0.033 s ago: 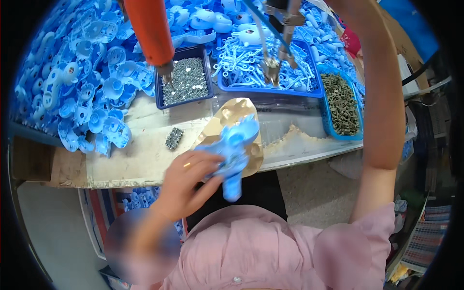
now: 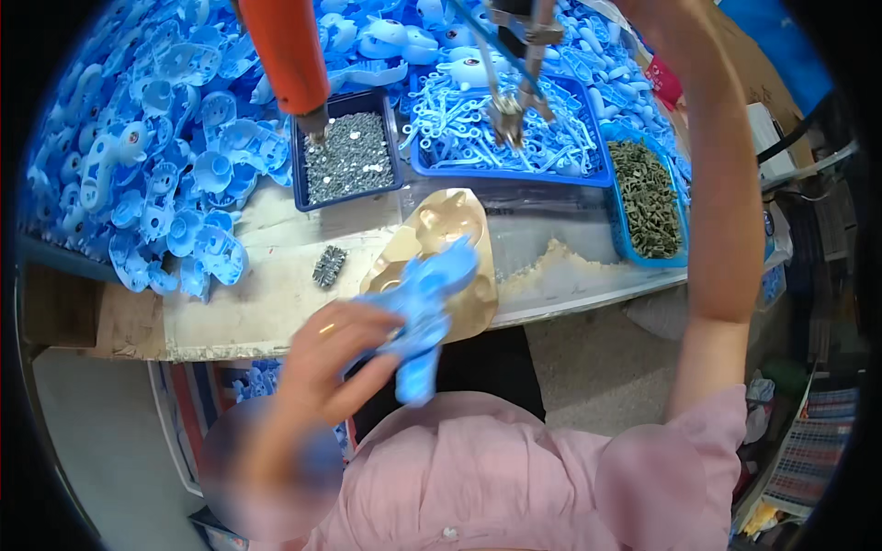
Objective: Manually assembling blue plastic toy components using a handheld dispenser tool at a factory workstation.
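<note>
My left hand (image 2: 335, 354) is closed on a blue plastic toy shell (image 2: 423, 303), fingers on its left side. The shell is smeared by motion and tilted, with its lower end toward my body. It hangs over the front part of a gold-coloured shaped fixture (image 2: 450, 220) at the table edge; whether it touches the fixture I cannot tell. My right forearm (image 2: 721, 230) stretches up along the right side and past the upper edge. The right hand itself is out of the picture.
An orange power screwdriver (image 2: 287, 55) hangs above a dark blue tray of small screws (image 2: 354, 156). A metal clamp-like device (image 2: 507, 119) hangs over a blue tray of light-blue rods (image 2: 560, 138). Beyond are a tub of greenish metal clips (image 2: 648, 197), heaped blue shells (image 2: 184, 138) and a small metal block (image 2: 329, 266).
My left hand has moved left and toward my body, carrying the blue toy shell. The right forearm has stayed nearly in place.
</note>
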`<action>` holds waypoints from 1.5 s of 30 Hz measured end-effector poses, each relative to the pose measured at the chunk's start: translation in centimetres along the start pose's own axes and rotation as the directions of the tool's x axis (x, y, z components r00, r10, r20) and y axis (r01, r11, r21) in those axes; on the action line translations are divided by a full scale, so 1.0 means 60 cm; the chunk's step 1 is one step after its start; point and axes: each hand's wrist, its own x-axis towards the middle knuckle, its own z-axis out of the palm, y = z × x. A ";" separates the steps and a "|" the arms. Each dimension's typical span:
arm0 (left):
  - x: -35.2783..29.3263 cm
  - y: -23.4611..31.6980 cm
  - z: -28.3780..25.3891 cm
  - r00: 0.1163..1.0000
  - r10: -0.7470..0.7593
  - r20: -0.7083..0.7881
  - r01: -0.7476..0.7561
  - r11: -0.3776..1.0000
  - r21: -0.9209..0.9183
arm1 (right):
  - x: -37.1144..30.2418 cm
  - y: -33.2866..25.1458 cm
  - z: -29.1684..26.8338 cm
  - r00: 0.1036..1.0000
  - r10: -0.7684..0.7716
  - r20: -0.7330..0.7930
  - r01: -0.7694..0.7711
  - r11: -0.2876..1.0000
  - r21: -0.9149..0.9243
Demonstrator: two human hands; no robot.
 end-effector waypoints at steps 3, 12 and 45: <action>-0.058 0.048 -0.115 0.951 -0.262 0.167 0.261 0.965 0.026 | -0.016 0.182 -0.097 0.997 0.002 -0.071 -0.034 0.891 -0.452; -0.108 0.092 -0.153 0.815 -0.549 0.187 0.421 0.783 0.458 | -0.044 0.477 -0.197 0.985 -0.121 -0.121 -0.058 0.431 -0.901; -0.004 -0.036 0.172 0.996 0.084 0.032 -0.089 0.900 0.427 | 0.051 0.485 -0.088 0.984 0.092 0.152 0.076 0.556 -0.828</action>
